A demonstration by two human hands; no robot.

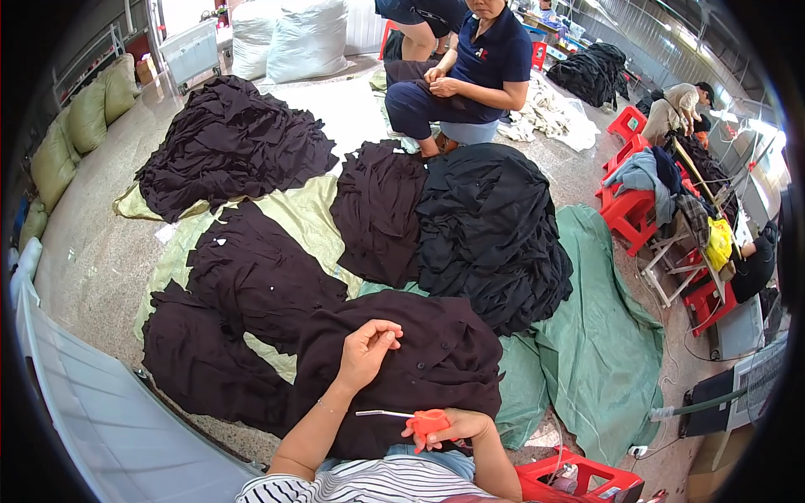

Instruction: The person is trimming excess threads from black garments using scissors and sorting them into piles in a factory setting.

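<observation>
A dark brown buttoned garment (444, 335) is spread over my lap, its buttons facing up. Above its middle, my left hand (365, 356) is raised with thumb and fingers pinched together; whatever lies between the fingertips is too small to make out. My right hand (463, 426) grips scissors (429, 421) by their orange-red handles, low over the near part of the cloth. Their thin metal blades point left, apart from the left hand and below it.
Brown garment heaps (239, 147) and a black heap (495, 235) lie ahead on pale and green sheets (604, 335). A grey bin (109, 402) stands at left, a red stool (579, 474) at near right. A seated person (495, 75) works at the far side.
</observation>
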